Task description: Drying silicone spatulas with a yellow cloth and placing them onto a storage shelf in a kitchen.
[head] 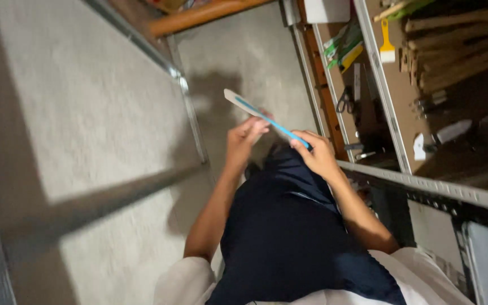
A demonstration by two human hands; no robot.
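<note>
Head view, left to right: grey floor [86, 113] crossed by a metal rail [187, 96]. Left hand [243, 141] pinches mid-strip, fingers closed on the white-and-blue flat strip [261, 116]. Right hand [317, 155] grips its lower end, likely steadying it level. Shelf [391, 113] at right holds scissors [344, 101] and a yellow scraper [387, 42].

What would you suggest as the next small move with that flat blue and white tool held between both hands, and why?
Probably steady it before anything else. The flat blue and white tool is pinched only at its lower part: the left hand grips near the middle, the right hand holds the blue end, and the pale tip juts free above the concrete floor. Sliding the left hand toward the tip would likely give firmer control.
</note>
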